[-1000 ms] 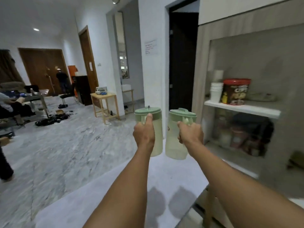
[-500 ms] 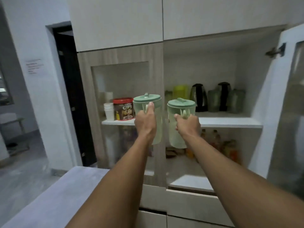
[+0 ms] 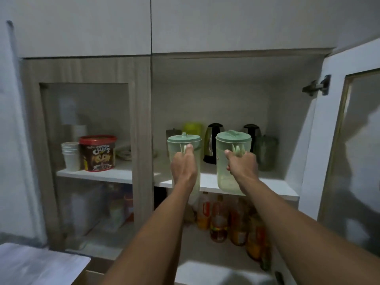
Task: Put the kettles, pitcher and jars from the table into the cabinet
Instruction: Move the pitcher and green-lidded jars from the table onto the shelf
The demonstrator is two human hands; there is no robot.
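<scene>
Two bare arms reach toward an open cabinet (image 3: 144, 124), the left hand (image 3: 183, 169) and right hand (image 3: 242, 166) each wrapped tight around the handle of a pale green lidded pitcher. The left pitcher (image 3: 176, 146) and right pitcher (image 3: 230, 159) hang upright at the front edge of the white shelf (image 3: 267, 187). Behind them stand two dark kettles (image 3: 212, 140) and, behind glass at left, a chocolate cereal tub (image 3: 97, 153).
</scene>
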